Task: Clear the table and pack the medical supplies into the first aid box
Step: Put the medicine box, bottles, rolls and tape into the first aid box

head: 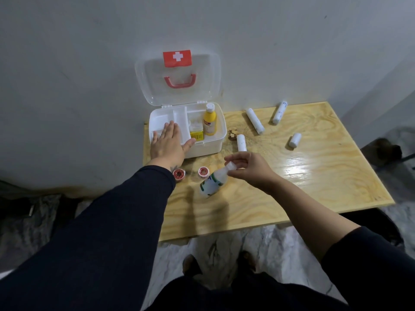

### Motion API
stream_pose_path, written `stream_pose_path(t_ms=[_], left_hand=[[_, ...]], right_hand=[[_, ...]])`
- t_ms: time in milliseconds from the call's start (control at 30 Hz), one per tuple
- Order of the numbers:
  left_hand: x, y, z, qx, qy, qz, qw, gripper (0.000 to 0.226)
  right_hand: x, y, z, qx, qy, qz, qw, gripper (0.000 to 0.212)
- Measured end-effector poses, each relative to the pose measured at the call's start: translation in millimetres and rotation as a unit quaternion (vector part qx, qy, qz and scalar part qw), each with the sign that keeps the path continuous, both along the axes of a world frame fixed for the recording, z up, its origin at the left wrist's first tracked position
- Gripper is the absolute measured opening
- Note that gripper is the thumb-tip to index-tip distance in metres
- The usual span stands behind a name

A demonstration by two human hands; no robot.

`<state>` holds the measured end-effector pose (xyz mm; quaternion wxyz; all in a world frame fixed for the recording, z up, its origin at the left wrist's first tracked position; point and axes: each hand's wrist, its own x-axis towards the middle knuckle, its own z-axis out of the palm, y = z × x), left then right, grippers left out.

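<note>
Pale plywood worktop [314,187], back edge against a white wall [89,86], left edge just past the box, near edge and right edge free, floor visible below both. Broad bare stretch across the right and near parts of the worktop.

White first aid box [215,140] at the back left corner, lid [177,79] swung up against the wall, red cross label and red handle facing forward. Inside, a yellow bottle [210,122] upright in the right compartment, cap up, with a small yellow carton [197,135] beside it.

Left hand [168,142] flat over the box's left tray, fingers [169,129] straight and spread, gripping nothing.

Right hand [249,167] above the worktop in front of the box, fingers [233,157] pinched on the cap end of a white bottle with green label [213,182]; bottle tilted, long axis running from cap at upper right down to base at lower left, base near the worktop.

Four white bandage rolls lying flat behind and right of that hand: one [254,121] angled back-left to front-right, one [280,112] leaning toward the back right, one [241,142] nearly front-to-back, a short one [294,140] well apart to the right.

Two red tape rolls [179,174] [203,171] near the left edge, partly behind the left sleeve.
</note>
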<state>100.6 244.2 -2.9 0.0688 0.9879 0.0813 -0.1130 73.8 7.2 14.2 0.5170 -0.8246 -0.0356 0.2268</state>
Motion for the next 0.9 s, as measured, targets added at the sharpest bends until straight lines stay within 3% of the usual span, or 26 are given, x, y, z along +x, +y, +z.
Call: stream_pose_path(t_ms=[200,500,667,900], left_hand=[[0,-1,1,-0.003,0.003,-0.002,1.0,0.08],[-3,0,3,0.016,-0.027,-0.018,0.999,0.079],[0,-1,1,0.033,-0.021,-0.013,0.999,0.08],[2,-1,-1,-0.022,-0.008,0.006,1.0,0.084]], right_hand=[[19,7,47,-0.051,-0.135,-0.003,0.99,0.034],[78,36,107,-0.03,-0.262,-0.08,0.961,0.035],[89,62,72,-0.088,-0.263,-0.089,0.957,0.034],[92,75,24,-0.159,-0.22,-0.052,0.961,0.041]])
